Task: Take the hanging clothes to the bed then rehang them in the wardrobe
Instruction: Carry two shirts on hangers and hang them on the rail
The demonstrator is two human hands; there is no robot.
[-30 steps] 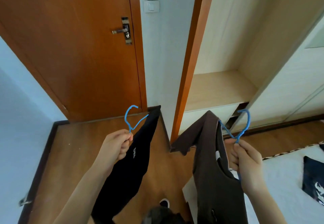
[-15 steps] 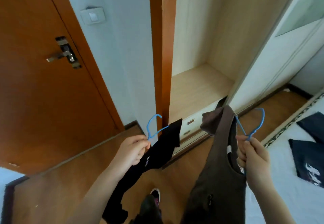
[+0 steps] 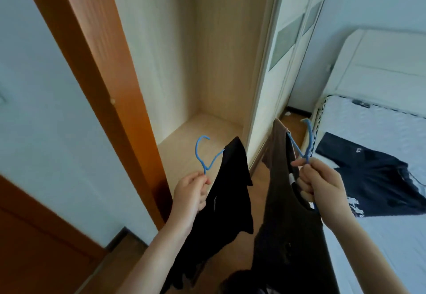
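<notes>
Both forearms rise from 6 o'clock. The left hand (image 3: 191, 192) has its grip pinched tight on the neck of a blue hanger (image 3: 197, 151), with a black garment (image 3: 228, 201) draped below. The right hand (image 3: 320, 187) has its grip clamped on a second blue hanger (image 3: 310, 140) bearing a brown garment (image 3: 281, 201). The open wardrobe (image 3: 219, 51) stands at 12 o'clock. The bed (image 3: 380, 127), with a navy garment (image 3: 373, 178) on it, is at 3 o'clock.

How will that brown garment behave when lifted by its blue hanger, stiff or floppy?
Probably floppy: the brown garment drapes limply from the blue hanger that the right hand pinches. Likely light, since a thin hanger and a few fingers carry it. It may swing or slip, as the hanger is held tilted.
</notes>
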